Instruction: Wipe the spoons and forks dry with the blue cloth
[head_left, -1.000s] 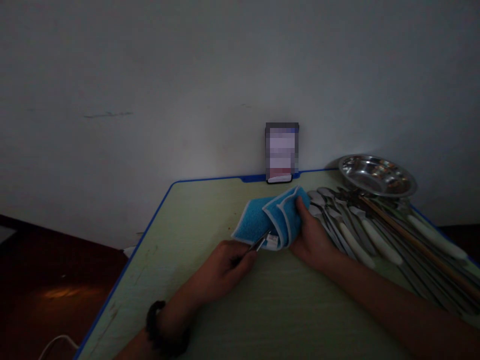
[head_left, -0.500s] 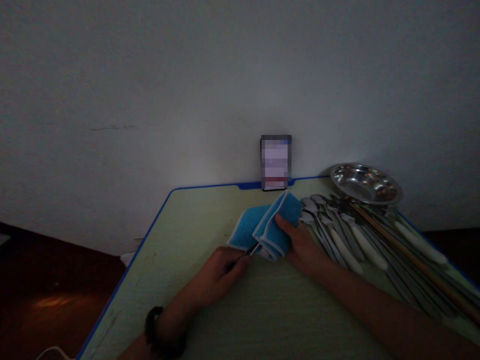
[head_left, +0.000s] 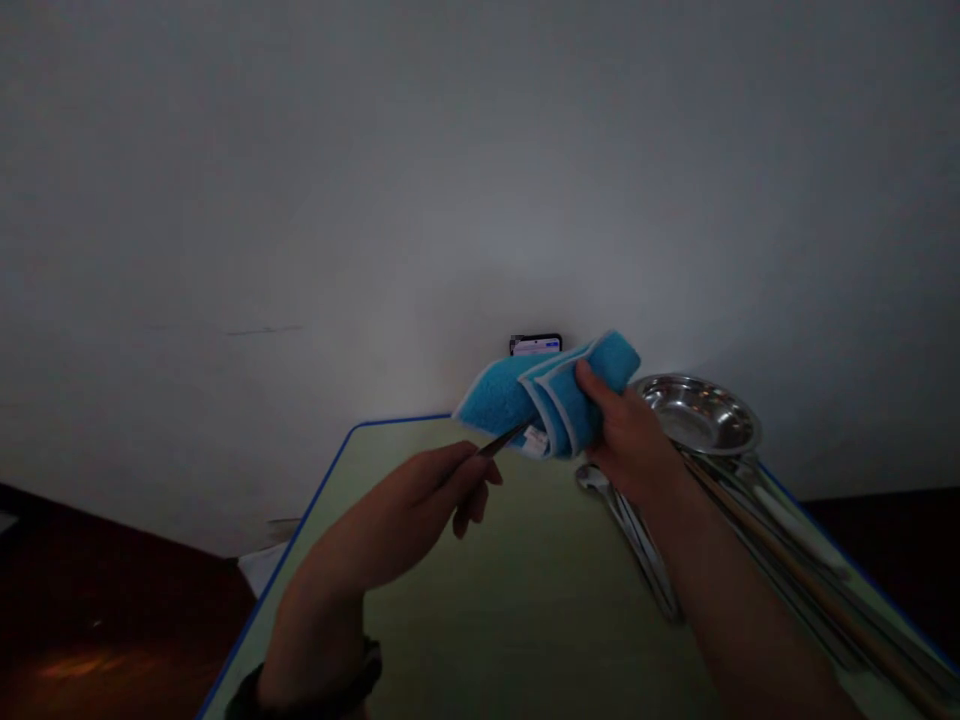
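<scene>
Blue terry cloth [head_left: 501,392], white-edged, folded, held above table [head_left: 480,610] at centre of frame; right hand [head_left: 622,425] clasps it, thumb on top; left hand [head_left: 431,500] grips slim metal utensil [head_left: 504,440], far end hidden among folds, kind unclear; likely risk: slack grip lets utensil slip, clattering onto metal spoon [head_left: 596,482] below; wide right-hand swing could knock steel bowl [head_left: 699,418], right of centre.

A smartphone [head_left: 536,344] stands against a pale, scuffed wall [head_left: 375,200], a shiny metal bowl [head_left: 697,420] sits near the blue-edged bench's [head_left: 480,610] far right corner, and dark reddish floor [head_left: 97,600] shows at left.
</scene>
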